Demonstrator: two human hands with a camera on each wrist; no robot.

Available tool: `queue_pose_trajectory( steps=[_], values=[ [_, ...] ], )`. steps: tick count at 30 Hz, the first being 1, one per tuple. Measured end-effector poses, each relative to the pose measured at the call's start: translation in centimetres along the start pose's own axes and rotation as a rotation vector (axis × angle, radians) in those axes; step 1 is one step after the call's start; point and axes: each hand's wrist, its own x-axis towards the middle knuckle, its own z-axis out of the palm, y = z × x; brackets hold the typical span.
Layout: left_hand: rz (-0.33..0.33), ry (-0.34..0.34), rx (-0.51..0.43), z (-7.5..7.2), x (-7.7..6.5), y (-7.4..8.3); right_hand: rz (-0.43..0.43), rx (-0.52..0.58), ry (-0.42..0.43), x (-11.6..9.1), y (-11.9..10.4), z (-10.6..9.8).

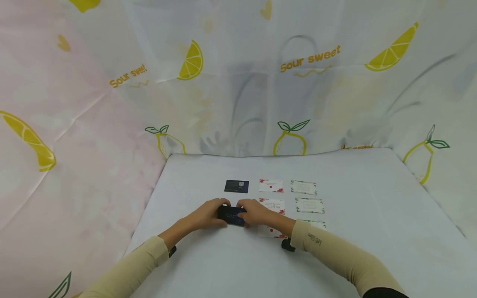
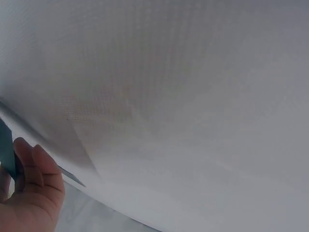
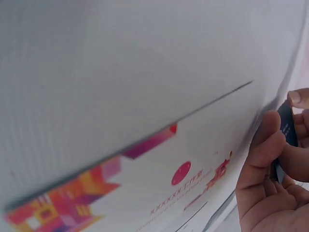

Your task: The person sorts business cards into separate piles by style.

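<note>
Both hands grip one dark blue business card (image 1: pixel 230 216) near the left of the card rows. My left hand (image 1: pixel 209 214) pinches its left end, thumb at the near edge and fingers at the far edge. At the right end, my right hand (image 1: pixel 257 212) holds it with thumb and curled fingers. In the left wrist view, the left hand (image 2: pixel 36 193) shows low at the left, with the card's edge (image 2: pixel 6 150) beside its fingers. The right wrist view has the right hand (image 3: pixel 263 188) around the dark card (image 3: pixel 288 126).
A similar dark card (image 1: pixel 236 186) lies beyond the hands. White cards with red corners (image 1: pixel 271 186) form a column, partly under the right forearm. Further right runs a column of leaf-bordered white cards (image 1: pixel 310 205). A lemon-print curtain (image 1: pixel 238 103) hangs behind the white table (image 1: pixel 372 198).
</note>
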Motion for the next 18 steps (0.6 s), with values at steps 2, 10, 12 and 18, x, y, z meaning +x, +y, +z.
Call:
queue_pose_trajectory(
  steps=[2,10,12,18],
  values=[
    [0.032,0.024,-0.022,-0.2,0.0,0.0,0.003,0.032,0.008,0.0,0.3,-0.3],
    [0.066,0.094,0.004,-0.9,0.4,0.2,0.054,0.234,-0.023,0.4,1.3,-1.7],
    [0.087,0.115,0.022,-1.0,0.7,0.0,0.075,0.276,-0.027,0.6,1.6,-2.0],
    [0.127,0.111,0.034,-2.0,1.8,-0.7,0.129,0.367,-0.007,1.5,2.3,-3.0]
  ],
)
